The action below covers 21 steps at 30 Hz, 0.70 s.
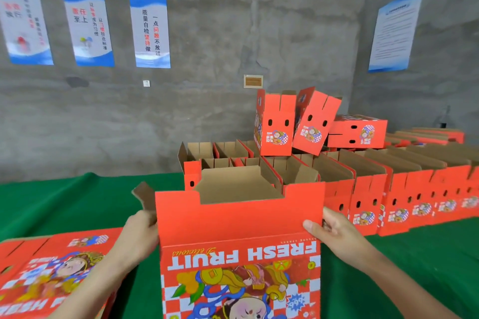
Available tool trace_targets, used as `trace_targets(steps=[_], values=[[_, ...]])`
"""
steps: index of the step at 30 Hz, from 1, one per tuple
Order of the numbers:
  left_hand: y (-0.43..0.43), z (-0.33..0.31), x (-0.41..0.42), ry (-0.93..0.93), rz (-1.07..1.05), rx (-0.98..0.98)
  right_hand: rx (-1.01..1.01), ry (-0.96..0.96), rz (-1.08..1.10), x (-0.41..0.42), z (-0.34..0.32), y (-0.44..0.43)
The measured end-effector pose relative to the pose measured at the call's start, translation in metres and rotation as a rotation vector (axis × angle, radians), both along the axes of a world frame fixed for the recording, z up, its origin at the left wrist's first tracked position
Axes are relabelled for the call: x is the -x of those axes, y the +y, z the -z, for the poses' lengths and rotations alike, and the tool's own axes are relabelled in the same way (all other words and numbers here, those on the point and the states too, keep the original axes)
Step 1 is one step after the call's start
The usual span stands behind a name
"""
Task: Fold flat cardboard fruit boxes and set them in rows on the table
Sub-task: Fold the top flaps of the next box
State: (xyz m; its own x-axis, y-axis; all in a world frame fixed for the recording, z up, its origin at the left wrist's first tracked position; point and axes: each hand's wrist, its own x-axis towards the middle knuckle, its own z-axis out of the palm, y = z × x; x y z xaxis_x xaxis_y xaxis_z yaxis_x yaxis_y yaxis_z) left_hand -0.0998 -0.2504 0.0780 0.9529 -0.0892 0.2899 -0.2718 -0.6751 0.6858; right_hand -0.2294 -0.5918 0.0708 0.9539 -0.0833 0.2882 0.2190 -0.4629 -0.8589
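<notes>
Left grip (140,230) and right grip (334,233) each pinch a side edge of the red printed cardboard fruit box (238,225); uneven squeezing could buckle its half-opened walls.

A counter (64,202) draped in green cloth carries a front row of folded red cardboard fruit boxes (363,204), standing with open tops up (brown inside, printed faces toward the camera). Just behind that front row, touching it, stands a second row of the same red boxes (223,155). Well left of the front row, and nearer the camera, lies a pile of flat red printed cardboard boxes (51,267).
</notes>
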Motion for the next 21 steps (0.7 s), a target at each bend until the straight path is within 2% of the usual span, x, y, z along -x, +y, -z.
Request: trace_targets(steps=[2,7,11,14,16,18,21], values=[[-0.002,0.010,0.009,-0.091,-0.058,0.159,-0.075,-0.004,0.028,-0.005,0.014,0.003],[-0.015,0.045,0.017,-0.097,-0.193,0.349,-0.257,-0.023,0.371,-0.019,0.033,0.027],[-0.011,0.057,0.020,-0.052,-0.160,0.529,-0.149,-0.021,0.435,-0.034,0.040,0.029],[-0.003,0.060,0.025,-0.038,-0.112,0.417,-0.038,-0.065,0.465,-0.033,0.045,0.030],[0.000,0.053,0.024,-0.088,-0.101,0.194,0.034,-0.068,0.463,-0.034,0.044,0.031],[0.001,0.045,0.022,-0.145,-0.058,0.005,0.136,-0.015,0.448,-0.033,0.041,0.032],[0.000,0.040,0.018,-0.183,0.007,-0.142,0.392,0.072,0.377,-0.030,0.028,0.026]])
